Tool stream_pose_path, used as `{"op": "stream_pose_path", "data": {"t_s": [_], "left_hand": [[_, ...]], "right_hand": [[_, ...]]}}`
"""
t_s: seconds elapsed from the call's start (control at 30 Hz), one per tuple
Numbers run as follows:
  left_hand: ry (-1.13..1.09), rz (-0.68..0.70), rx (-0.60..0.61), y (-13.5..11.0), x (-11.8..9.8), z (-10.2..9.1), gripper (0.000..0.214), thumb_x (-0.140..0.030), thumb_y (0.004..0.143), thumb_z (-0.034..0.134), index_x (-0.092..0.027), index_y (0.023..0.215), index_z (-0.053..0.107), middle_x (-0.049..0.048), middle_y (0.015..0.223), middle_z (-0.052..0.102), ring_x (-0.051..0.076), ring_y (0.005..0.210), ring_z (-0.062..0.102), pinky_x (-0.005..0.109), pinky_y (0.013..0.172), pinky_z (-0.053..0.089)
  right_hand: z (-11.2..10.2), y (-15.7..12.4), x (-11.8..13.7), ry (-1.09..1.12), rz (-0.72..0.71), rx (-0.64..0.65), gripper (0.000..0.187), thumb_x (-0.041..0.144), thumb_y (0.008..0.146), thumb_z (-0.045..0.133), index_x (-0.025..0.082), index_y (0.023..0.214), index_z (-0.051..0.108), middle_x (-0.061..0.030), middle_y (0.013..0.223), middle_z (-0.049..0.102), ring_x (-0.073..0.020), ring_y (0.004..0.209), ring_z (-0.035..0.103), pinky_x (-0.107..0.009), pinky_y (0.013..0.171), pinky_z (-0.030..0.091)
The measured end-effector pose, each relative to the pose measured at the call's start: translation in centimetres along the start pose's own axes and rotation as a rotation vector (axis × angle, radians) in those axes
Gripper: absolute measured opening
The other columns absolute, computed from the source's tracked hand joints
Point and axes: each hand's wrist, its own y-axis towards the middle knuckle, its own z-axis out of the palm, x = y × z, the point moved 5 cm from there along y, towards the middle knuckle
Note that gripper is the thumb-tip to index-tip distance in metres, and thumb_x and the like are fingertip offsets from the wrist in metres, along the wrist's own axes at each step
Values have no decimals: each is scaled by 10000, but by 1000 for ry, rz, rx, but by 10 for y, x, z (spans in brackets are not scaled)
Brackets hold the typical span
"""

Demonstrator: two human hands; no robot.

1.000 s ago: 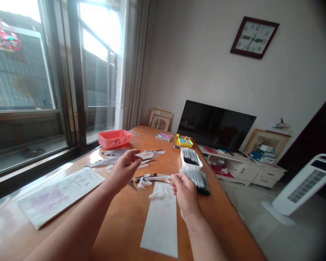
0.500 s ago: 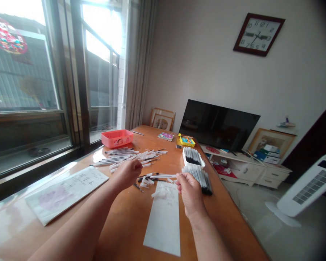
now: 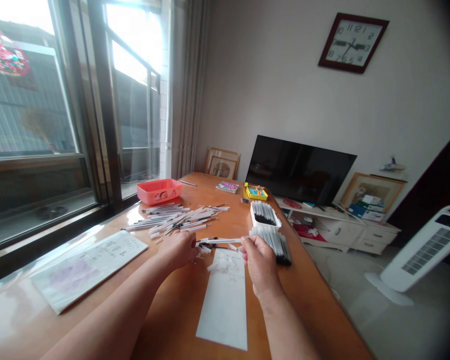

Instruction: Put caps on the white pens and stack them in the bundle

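Observation:
My right hand is closed on the end of a white pen, which points left above the paper strip. The tip of the pen comes close to my left hand. That hand has its fingers curled together beside a small pile of white caps; whatever it may hold is hidden. Beyond it lies a loose heap of white pens and pen parts. Just past my right hand, a bundle of black-ended clear pens rests on the table, with more in a white tray behind.
A long white paper strip lies between my forearms. To the left are a writing booklet and a red plastic basket. Farther back sit a colourful booklet and a yellow box. The wooden table's right edge drops to the floor.
My left hand has moved down and slightly nearer to the caps and the pen. My right hand stays about where it was, still holding the pen. The view has shifted slightly.

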Motion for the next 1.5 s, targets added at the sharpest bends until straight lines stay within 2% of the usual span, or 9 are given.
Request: {"op": "stream_pose_path", "data": {"t_s": [0.23,0.33,0.4,0.57,0.7,0.87,1.2,1.4,1.5], "left_hand": [[8,-14,8,1,-4,-2,75,-255,746,580,-223,710,639,61,785,704,215,727,611,302,614,330],[-101,-46,5,2,-6,-7,140,-290,793,548,-216,697,619,46,711,672,196,641,576,299,581,316],[-278,-75,23,1,-8,-10,165,-329,814,551,-206,734,626,36,689,662,188,622,569,292,571,328],[-943,-47,164,-4,-23,-13,234,-385,773,687,-165,819,623,31,740,683,150,654,577,269,628,412],[-1196,-48,225,-3,-25,-12,294,-367,709,788,-154,843,636,6,724,658,107,607,522,245,607,381],[-1256,-83,229,-2,-20,-11,293,-347,700,819,-147,841,658,-5,692,627,102,592,501,241,590,362],[-1346,-74,266,-3,-19,-10,242,-330,746,802,-145,860,695,18,721,643,103,610,513,232,602,381],[-1298,-87,323,-7,-17,-7,402,-326,773,802,-179,1143,744,46,862,691,112,685,567,232,658,439],[-1298,-95,345,-8,-18,-5,405,-314,787,792,-177,1165,740,55,852,702,122,693,590,232,662,463]], "right_hand": [[1,0,2,9,-8,5,302,494,813,705,197,773,663,-3,677,635,-166,635,560,-274,586,414],[0,1,0,9,-7,7,311,500,831,695,197,780,651,7,682,621,-149,626,527,-263,582,400],[-2,2,-2,4,-6,3,322,510,844,684,195,794,646,10,684,615,-140,619,503,-257,576,391],[-6,5,-3,-3,-26,-33,341,525,854,677,188,815,648,4,691,612,-143,634,498,-254,573,395],[-9,6,0,20,-34,-59,343,524,847,685,184,819,652,17,673,586,-136,614,477,-251,563,391],[-12,5,4,39,-42,-95,320,497,844,690,183,800,650,19,671,577,-135,625,477,-247,573,392],[-10,2,5,85,-21,-71,293,468,852,692,182,806,650,27,666,559,-126,631,461,-238,583,386],[-9,2,8,118,-21,-66,276,451,853,697,186,803,638,32,659,554,-120,620,452,-228,569,378],[-8,2,10,132,-20,-63,275,449,852,698,188,797,630,36,653,547,-117,599,434,-228,549,365]]}}
